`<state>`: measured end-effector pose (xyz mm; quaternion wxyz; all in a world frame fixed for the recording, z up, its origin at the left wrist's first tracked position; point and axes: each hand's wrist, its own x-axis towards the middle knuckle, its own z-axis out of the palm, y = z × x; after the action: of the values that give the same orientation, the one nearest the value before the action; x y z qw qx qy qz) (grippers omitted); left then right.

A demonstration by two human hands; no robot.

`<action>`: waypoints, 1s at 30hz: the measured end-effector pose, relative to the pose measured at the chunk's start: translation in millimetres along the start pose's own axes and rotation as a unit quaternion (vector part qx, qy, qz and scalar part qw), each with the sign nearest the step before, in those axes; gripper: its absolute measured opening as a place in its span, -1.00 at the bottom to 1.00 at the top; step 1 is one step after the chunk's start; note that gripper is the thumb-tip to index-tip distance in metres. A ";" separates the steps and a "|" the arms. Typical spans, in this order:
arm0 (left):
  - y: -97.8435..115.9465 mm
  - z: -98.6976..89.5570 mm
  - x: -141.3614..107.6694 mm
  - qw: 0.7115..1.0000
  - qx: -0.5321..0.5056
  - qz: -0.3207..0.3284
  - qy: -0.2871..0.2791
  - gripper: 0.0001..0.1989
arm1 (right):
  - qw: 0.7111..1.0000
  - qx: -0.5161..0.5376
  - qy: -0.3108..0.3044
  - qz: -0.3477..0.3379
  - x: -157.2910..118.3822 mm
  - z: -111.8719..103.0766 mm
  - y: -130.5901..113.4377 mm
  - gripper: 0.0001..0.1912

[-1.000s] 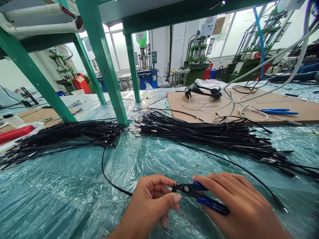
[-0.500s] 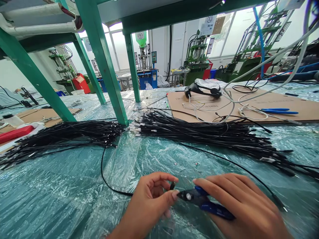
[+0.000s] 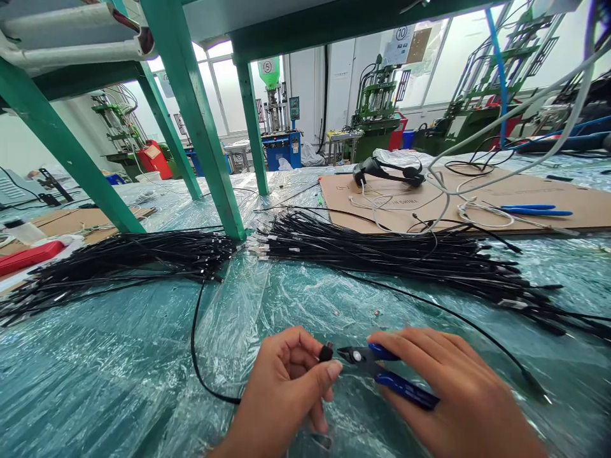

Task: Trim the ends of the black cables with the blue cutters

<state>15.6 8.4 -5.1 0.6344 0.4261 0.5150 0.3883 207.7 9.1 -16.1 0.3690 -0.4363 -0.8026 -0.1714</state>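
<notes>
Between thumb and forefinger, my left hand (image 3: 291,388) pinches the black connector end (image 3: 326,353) of a cable. That cable (image 3: 195,346) runs from behind the hand up to the left bundle. My right hand (image 3: 453,388) is closed around blue-handled cutters (image 3: 405,389), whose dark tips point left, just right of the connector and apart from it. Beyond the hands lie a left bundle of black cables (image 3: 157,254) and a larger right bundle (image 3: 382,254), with pale ends near the green post. One loose cable (image 3: 458,313) stretches to the right of my right hand.
Green posts (image 3: 205,127) rise from the film-covered table (image 3: 119,369). A cardboard sheet (image 3: 539,197) at the back right bears a black headset (image 3: 389,173), white cords and blue-handled pliers (image 3: 537,210). At far left lies a red object (image 3: 31,256). Machines stand behind.
The cutters have moved slightly left and their handles have spread; their tips now stand clear of my left thumb. The connector has turned in my left fingers, and its cable has shifted left.
</notes>
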 end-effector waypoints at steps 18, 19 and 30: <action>0.3 -0.5 -2.6 1.000 0.007 -0.009 -0.014 -0.70 | 0.999 0.030 -0.024 0.010 -2.9 4.7 0.2 -0.82; 0.2 -0.6 -2.5 1.000 0.009 -0.010 -0.015 -0.70 | 0.999 0.029 -0.026 0.007 -3.3 5.0 0.4 -0.83; -1.3 -0.1 -1.7 1.000 0.010 -0.008 -0.013 -0.70 | 0.997 0.057 -0.049 0.028 -23.5 16.3 5.9 -0.82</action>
<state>15.3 6.3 -5.8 0.6396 0.4337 0.5137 0.3726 213.6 8.6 -44.7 0.3584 -0.4444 -0.8156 -0.0937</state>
